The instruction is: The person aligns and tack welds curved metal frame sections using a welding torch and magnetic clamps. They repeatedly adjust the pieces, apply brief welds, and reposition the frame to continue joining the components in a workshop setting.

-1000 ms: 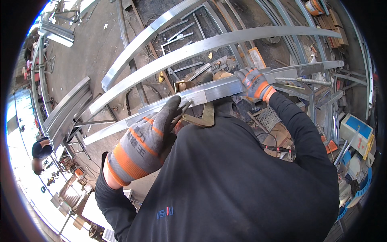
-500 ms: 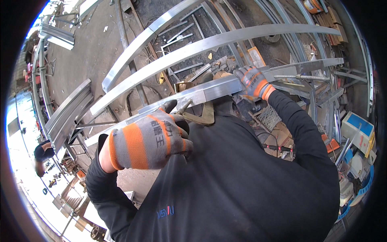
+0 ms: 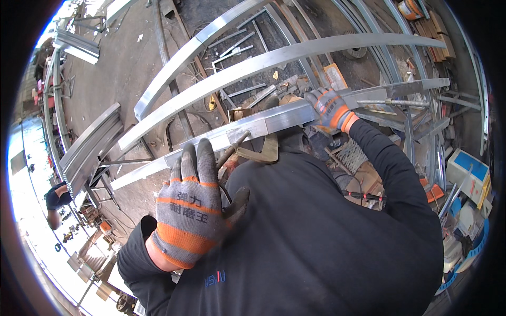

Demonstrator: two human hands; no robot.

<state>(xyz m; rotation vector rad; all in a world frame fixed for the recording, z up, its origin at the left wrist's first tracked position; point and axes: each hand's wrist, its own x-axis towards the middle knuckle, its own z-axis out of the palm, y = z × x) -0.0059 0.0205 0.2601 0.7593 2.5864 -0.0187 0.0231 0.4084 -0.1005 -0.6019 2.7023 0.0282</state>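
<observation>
In front of me a long silver metal bar (image 3: 287, 114) runs crosswise, with a C-clamp (image 3: 271, 150) fixed on it near the middle. My left hand (image 3: 191, 208), in a grey and orange work glove, is open beside the clamp's screw handle. Its fingers point up toward the bar and its thumb stands apart; whether the fingertips touch the bar is hard to tell. Fingers of my gloved right hand (image 3: 328, 107) are curled over the bar to the right of the clamp, gripping it. Part of the clamp's handle is hidden behind my left hand.
Beyond the bar lie a long curved silver profile (image 3: 253, 66) and another curved one (image 3: 195, 43). Stacked profiles (image 3: 92, 142) stand at the left. Scrap and a wire mesh piece (image 3: 352, 154) lie below the bar. At the right is a blue and white box (image 3: 466, 167).
My left hand has turned from sideways, with fingers curled by the clamp's handle, to upright with fingers stretched out. My right hand stays on the bar.
</observation>
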